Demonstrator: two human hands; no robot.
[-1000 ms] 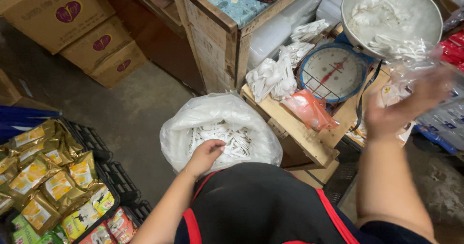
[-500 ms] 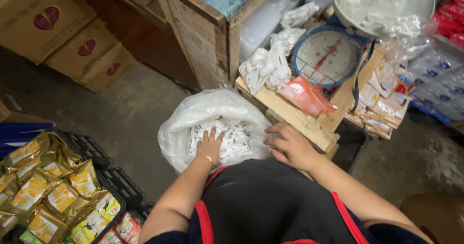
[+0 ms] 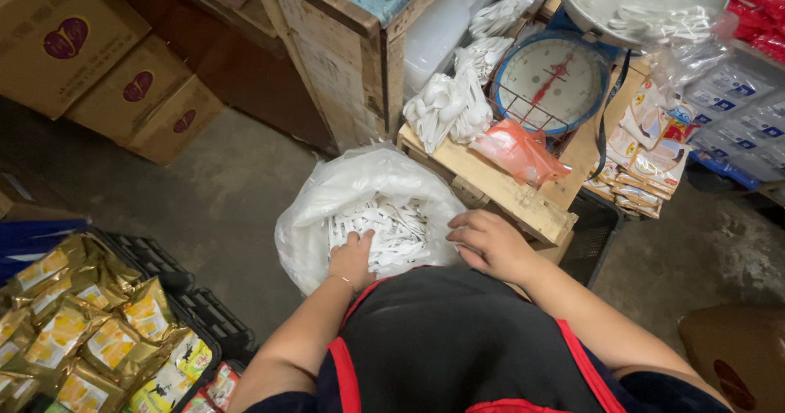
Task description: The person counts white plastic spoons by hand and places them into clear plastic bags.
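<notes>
1. One large white plastic bag (image 3: 343, 192) sat on the floor before the person, open and full of white plastic spoons (image 3: 392, 229), too many to count.
2. The left hand (image 3: 353, 258) was sunk among the spoons; I cannot tell how its fingers were set.
3. The right hand (image 3: 488, 241) rested on the bag's rim, fingers loosely curled.
4. One dial scale (image 3: 552, 82) stood on the wooden crate (image 3: 491, 188).
5. Three cardboard boxes (image 3: 123, 78) were stacked at left.
</notes>
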